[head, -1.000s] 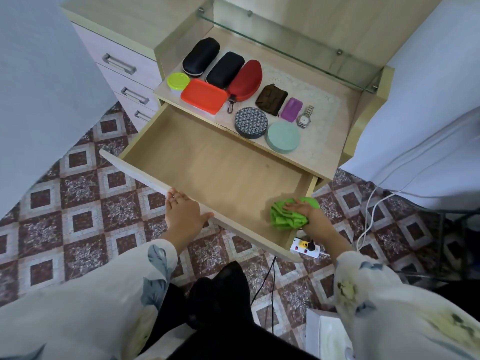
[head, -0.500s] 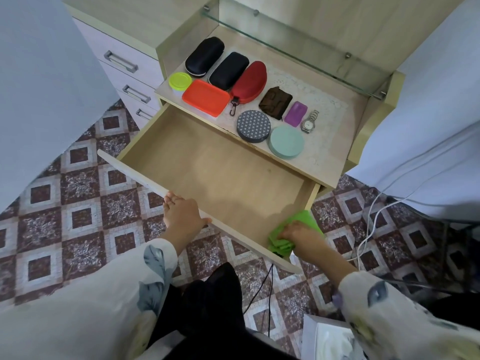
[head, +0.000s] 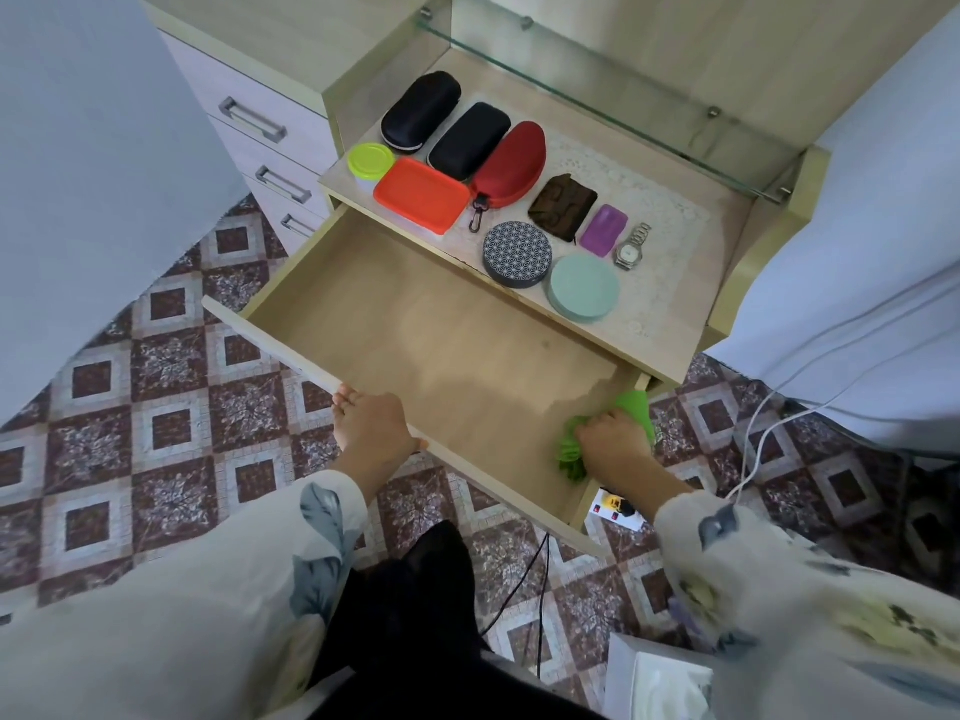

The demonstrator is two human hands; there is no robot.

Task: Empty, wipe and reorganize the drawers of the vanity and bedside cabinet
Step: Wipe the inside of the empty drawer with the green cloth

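Right hand (head: 615, 441): fingers curled over a bunched green cloth (head: 632, 407), pressing it onto the floor of the open drawer (head: 441, 335) in the corner at 5 o'clock, against the right side wall. Left hand (head: 371, 428): set on the drawer's front panel at about 7 o'clock, fingers folded together over the top edge and thumb lying along the rim, gripping it. Apart from the cloth, the drawer holds nothing. Beyond the drawer, at 12 o'clock, the vanity shelf (head: 670, 220) carries 10 items in 2 loose rows. Back row, from 10 towards 2 o'clock: 2 black glasses cases (head: 421, 111), side by side, and a red case (head: 511, 163) with a clip. Front row: a lime-lidded tub (head: 370, 161), an orange-red lidded box (head: 421, 200), a brown pouch (head: 562, 205), a purple case (head: 604, 236) and a wristwatch (head: 631, 246). Nearest the drawer stand a patterned round tin (head: 517, 254) and a mint round tin (head: 584, 293), touching. A glass shelf (head: 597, 96) spans the niche above. At 9 o'clock, a stack of side drawers (head: 260, 148) with metal handles. On the tiled floor (head: 171, 428) at 5 o'clock, under the drawer corner, lies a power strip (head: 615, 509).
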